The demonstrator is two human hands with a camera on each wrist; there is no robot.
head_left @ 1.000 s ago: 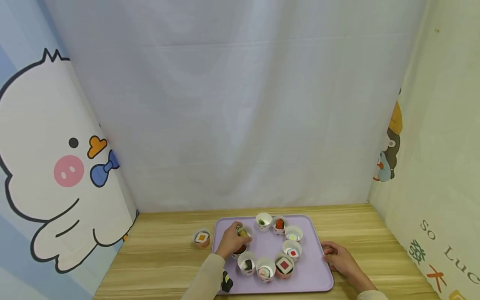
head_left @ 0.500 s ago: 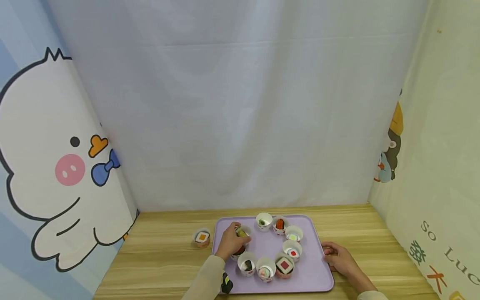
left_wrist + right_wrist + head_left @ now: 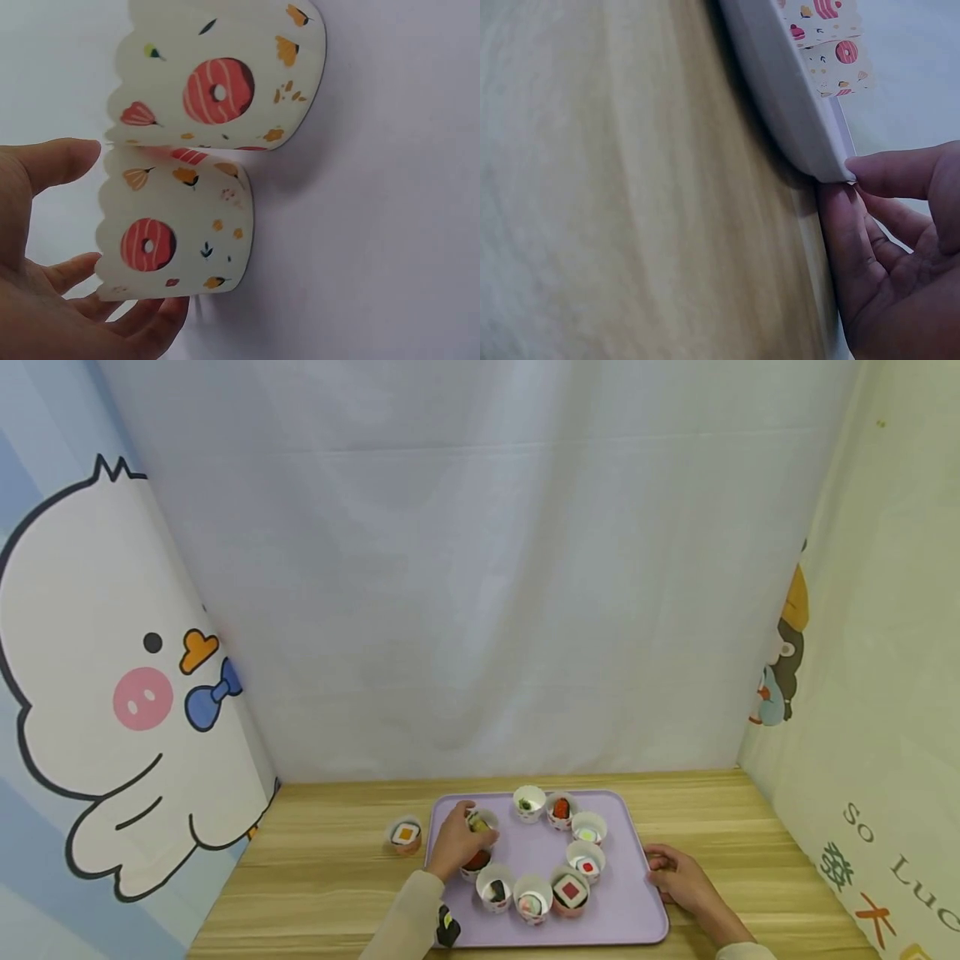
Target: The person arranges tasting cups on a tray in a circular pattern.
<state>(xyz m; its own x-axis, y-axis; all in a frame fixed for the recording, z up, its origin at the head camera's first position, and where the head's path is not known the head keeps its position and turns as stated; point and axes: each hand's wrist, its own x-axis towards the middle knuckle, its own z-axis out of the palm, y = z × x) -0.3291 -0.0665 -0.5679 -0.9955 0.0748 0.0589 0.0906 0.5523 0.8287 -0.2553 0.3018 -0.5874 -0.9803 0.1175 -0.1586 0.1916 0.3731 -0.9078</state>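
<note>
A purple tray [image 3: 626, 906] bears a ring of paper cups, each with a sushi-like piece inside. My left hand [image 3: 457, 842] spans the far-left cup [image 3: 202, 247], thumb on one side of its scalloped rim and fingers curled along the other. That cup, printed with a pink doughnut, holds a yellow-green piece [image 3: 477, 822]. A neighbouring doughnut-printed cup [image 3: 225, 67] stands right against it in the left wrist view. At the tray's right side, my right hand [image 3: 681, 878] pinches the edge, thumb on the rim [image 3: 840, 166] and fingers below.
One more cup [image 3: 406, 837] with an orange-centred piece stands on the wooden table [image 3: 315, 868], left of the tray. A white curtain [image 3: 480, 610] hangs behind the table, and printed cloths flank both sides.
My left hand has shifted slightly left together with the cup, bringing it nearer the tray's left edge. The right hand keeps its place at the tray.
</note>
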